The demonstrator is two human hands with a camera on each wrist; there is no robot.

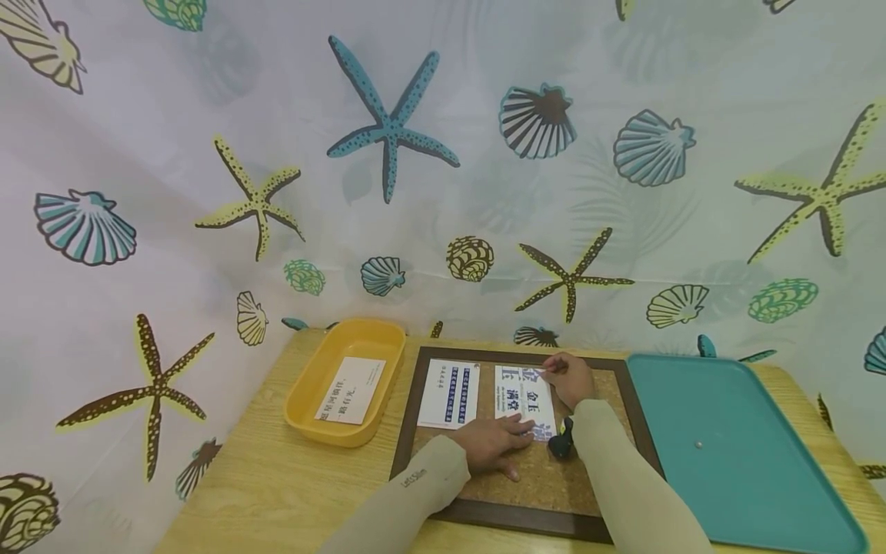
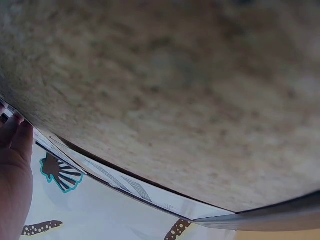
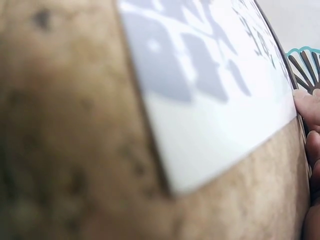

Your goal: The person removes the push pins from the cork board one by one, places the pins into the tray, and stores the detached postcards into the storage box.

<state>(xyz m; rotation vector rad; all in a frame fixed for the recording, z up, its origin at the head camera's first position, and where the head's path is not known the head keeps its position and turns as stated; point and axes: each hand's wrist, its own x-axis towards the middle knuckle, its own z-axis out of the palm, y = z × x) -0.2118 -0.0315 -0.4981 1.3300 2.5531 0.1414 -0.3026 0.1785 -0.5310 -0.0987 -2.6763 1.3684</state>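
A white card with large purple-grey characters [image 1: 515, 396] lies on a cork board [image 1: 554, 488] with a dark frame. My left hand [image 1: 491, 444] rests at its lower edge, fingers spread, the fingertips touching the card. At the card's upper right corner is my right hand [image 1: 571, 378], its fingers bent and the tips close together. Whatever may be between those fingertips is hidden. In the right wrist view the thumb [image 3: 306, 107] touches the card's edge. Left of this card, a second card with blue text bands [image 1: 450, 392] lies flat on the board, with a small dot at its upper right corner.
A yellow basket [image 1: 298, 412] stands left of the board with a white printed card [image 1: 351, 390] in it. To the right lies a teal tray [image 1: 747, 477] bearing one small round shiny thing [image 1: 698, 445]. Behind the wooden table [image 1: 235, 477] hangs a shell-and-starfish curtain [image 1: 415, 231].
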